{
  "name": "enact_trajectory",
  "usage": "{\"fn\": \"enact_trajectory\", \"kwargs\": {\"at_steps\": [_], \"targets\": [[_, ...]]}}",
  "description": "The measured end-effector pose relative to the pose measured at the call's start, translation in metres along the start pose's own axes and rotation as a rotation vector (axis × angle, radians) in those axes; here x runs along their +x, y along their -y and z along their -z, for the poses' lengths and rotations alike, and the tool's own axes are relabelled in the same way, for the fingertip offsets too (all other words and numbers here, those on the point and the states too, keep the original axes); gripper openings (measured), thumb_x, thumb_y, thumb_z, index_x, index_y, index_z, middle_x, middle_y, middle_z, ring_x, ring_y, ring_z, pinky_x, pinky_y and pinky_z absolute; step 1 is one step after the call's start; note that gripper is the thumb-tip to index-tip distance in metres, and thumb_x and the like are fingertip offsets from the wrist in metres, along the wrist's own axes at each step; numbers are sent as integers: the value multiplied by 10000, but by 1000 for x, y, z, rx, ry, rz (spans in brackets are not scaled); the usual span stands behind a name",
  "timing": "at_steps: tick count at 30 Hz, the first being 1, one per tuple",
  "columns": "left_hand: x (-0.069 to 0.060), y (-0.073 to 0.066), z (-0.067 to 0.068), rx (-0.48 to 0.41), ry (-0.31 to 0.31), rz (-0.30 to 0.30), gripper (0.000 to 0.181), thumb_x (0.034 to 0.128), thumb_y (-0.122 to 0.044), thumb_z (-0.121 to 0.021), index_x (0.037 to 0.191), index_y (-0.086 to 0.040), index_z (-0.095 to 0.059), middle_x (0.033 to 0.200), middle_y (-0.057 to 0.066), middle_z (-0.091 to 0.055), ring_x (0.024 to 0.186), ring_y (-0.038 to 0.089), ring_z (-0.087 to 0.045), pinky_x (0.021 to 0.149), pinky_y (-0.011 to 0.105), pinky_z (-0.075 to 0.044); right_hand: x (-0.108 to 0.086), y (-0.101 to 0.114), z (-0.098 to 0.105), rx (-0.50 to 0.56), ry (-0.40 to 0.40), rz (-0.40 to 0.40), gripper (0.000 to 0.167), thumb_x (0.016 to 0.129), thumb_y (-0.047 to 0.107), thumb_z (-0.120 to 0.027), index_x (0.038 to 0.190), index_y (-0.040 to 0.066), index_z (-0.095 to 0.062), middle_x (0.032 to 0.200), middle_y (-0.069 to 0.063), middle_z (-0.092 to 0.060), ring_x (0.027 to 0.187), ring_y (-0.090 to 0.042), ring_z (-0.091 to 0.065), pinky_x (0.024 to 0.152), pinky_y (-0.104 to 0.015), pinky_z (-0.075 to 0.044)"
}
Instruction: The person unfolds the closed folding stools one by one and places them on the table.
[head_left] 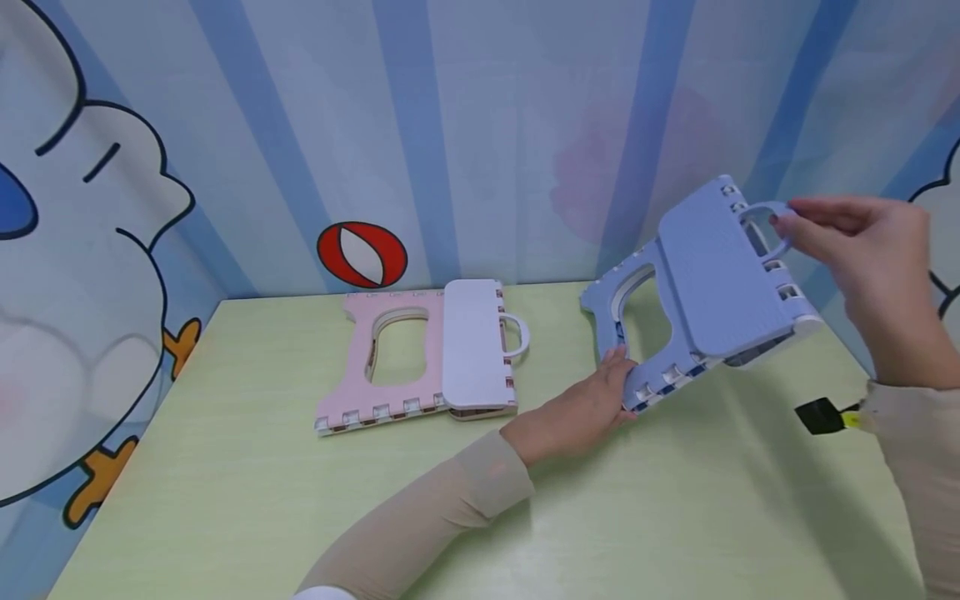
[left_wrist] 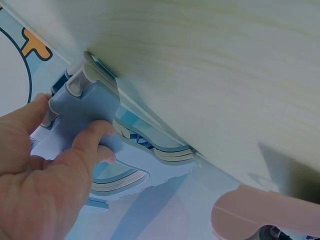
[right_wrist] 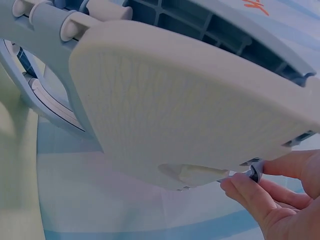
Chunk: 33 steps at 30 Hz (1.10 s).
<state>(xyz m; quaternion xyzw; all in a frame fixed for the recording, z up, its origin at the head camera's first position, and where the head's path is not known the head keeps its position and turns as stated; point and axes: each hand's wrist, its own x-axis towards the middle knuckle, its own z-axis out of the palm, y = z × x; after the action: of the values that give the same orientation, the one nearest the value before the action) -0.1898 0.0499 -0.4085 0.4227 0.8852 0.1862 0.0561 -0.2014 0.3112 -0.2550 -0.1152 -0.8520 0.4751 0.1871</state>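
A blue folding step stool [head_left: 738,279], folded flat, is tilted up off the table with its handle end raised to the right. My right hand [head_left: 870,258] pinches the small loop handle [head_left: 783,242] between thumb and fingers. Lower down, my left hand [head_left: 588,404] grips the leg end near the table, thumb on one side and fingers on the other in the left wrist view. The right wrist view shows the pale seat panel [right_wrist: 190,100] and ribbed blue underside [right_wrist: 200,30]. A pink folding stool [head_left: 397,342] with a white panel [head_left: 480,342] lies folded left of the blue one.
The pale green table [head_left: 247,483] meets a blue striped backdrop [head_left: 510,150] at its far edge. Cartoon figures and a red ball [head_left: 362,254] are printed on the backdrop. A black tag [head_left: 820,416] hangs by the right sleeve.
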Motion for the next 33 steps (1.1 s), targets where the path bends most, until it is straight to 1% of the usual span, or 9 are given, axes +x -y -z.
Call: {"fn": "enact_trajectory", "kwargs": {"at_steps": [4,10,14,16,18,22,24,27,33], "targets": [[-1,1,0,-39,-2,12,591,1044,-273,-522,1473,29,-249,1597,281,-161,1482,301,-160,1155,259,-183,-1,5,-4,44,-3,27,489,939,352,-675,1361,111,-625,1062,156,-616,968,-27,-554,985,-213,-448],[-4,2,0,-104,-7,38,599,1049,-262,-508,1479,30,-210,1606,284,-102,1481,284,-148,1138,245,-251,-2,13,-11,87,12,80,476,935,323,-689,1351,97,-634,1109,95,-630,979,-49,-571,928,-167,-466],[-6,2,1,-150,-2,66,663,1050,-265,-500,1521,34,-143,1614,271,-76,1468,260,-211,1119,236,-303,-4,20,-16,84,21,111,453,941,308,-688,1330,79,-648,1107,76,-632,972,-55,-576,857,-142,-469],[-7,2,2,-173,-2,78,700,1048,-264,-502,1538,39,-105,1614,267,-82,1439,243,-300,1099,228,-335,-5,23,-18,87,24,123,445,938,299,-694,1319,73,-656,1114,56,-641,971,-56,-583,827,-130,-468],[-7,2,2,-191,-6,85,738,1047,-262,-505,1550,44,-61,1608,258,-146,1390,214,-394,1076,216,-364,-6,26,-20,93,27,133,444,933,292,-703,1312,66,-660,1123,38,-647,972,-57,-592,805,-117,-471],[-8,3,1,-233,-17,98,808,1042,-257,-518,1557,51,23,1541,191,-367,1226,144,-551,991,195,-430,-7,31,-23,82,26,150,447,924,290,-715,1300,53,-665,1104,37,-665,944,-47,-612,775,-104,-478],[-7,3,0,-245,-20,106,822,1038,-259,-526,1561,43,32,1488,146,-445,1186,123,-569,954,187,-446,-7,33,-24,66,28,165,443,927,294,-711,1294,50,-669,1094,47,-672,931,-44,-619,771,-107,-476],[-7,4,0,-257,-22,127,834,1030,-269,-544,1568,26,21,1450,121,-493,1182,119,-574,928,183,-459,-7,37,-24,65,57,167,437,926,305,-712,1288,64,-676,1106,46,-679,941,-45,-618,767,-107,-472],[-8,6,-1,-279,-13,158,839,1026,-288,-549,1580,-6,14,1421,126,-526,1159,134,-597,903,188,-477,-6,45,-29,75,108,159,444,922,310,-717,1297,77,-673,1143,37,-675,942,-32,-640,766,-98,-480]]}}
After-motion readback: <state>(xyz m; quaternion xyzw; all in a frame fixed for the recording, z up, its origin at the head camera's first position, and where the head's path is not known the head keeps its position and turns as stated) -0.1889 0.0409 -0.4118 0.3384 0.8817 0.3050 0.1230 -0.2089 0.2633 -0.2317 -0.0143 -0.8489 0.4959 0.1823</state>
